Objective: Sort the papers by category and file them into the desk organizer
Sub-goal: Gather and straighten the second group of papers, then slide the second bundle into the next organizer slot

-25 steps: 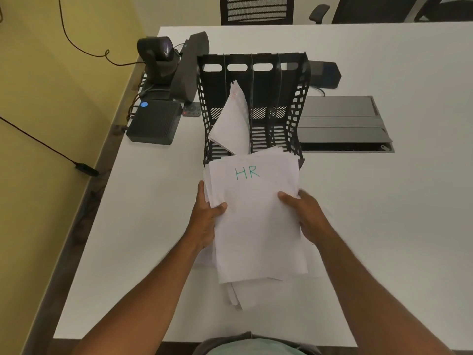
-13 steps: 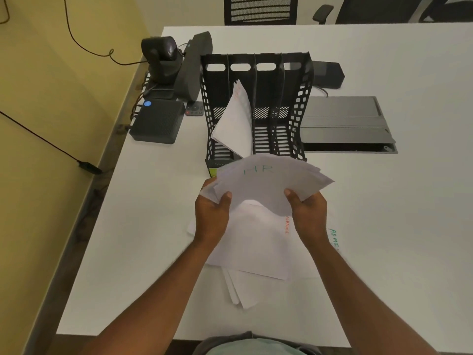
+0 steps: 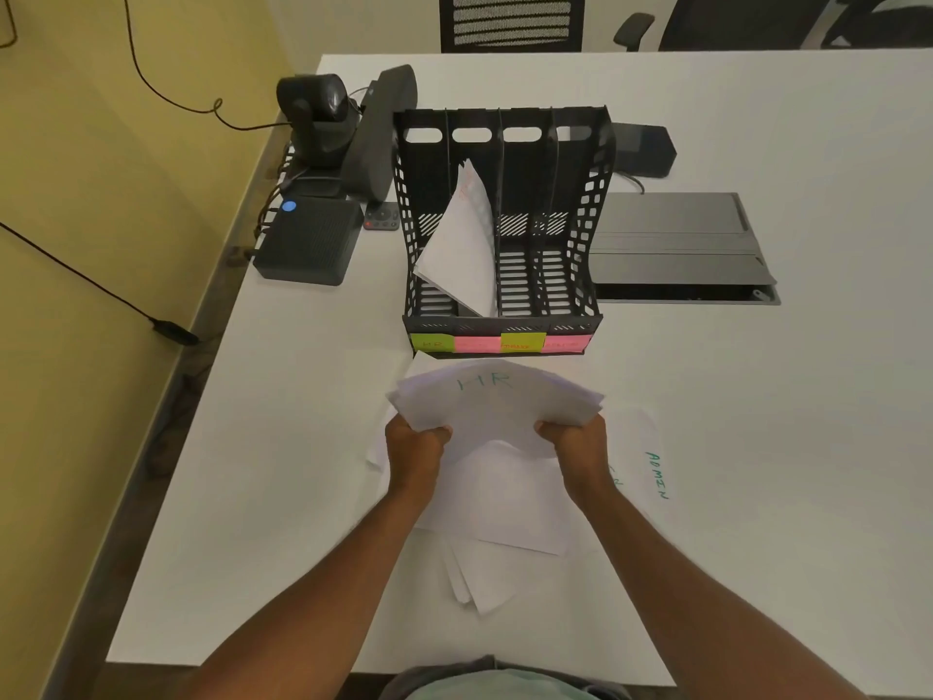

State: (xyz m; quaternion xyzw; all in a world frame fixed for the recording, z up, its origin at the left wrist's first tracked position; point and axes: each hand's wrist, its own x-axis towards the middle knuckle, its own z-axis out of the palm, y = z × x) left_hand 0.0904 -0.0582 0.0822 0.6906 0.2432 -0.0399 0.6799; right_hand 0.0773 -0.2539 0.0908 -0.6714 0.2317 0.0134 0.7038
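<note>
While both hands pinched it, left hand (image 3: 415,443) and right hand (image 3: 575,439) each closing its grip on a near corner, the white paper stack headed "HR" (image 3: 497,406) hung over loose white sheets (image 3: 505,502) on the white bench (image 3: 757,447), just before the black four-slot plastic organizer (image 3: 580,234).

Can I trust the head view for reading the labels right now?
Head view: the HR stack is motion-blurred but readable; the sticky labels on the organizer are too small and soft, only the leftmost hints HR; ADMIN sheet reads clearly; wide-angle bends table edges.
</note>
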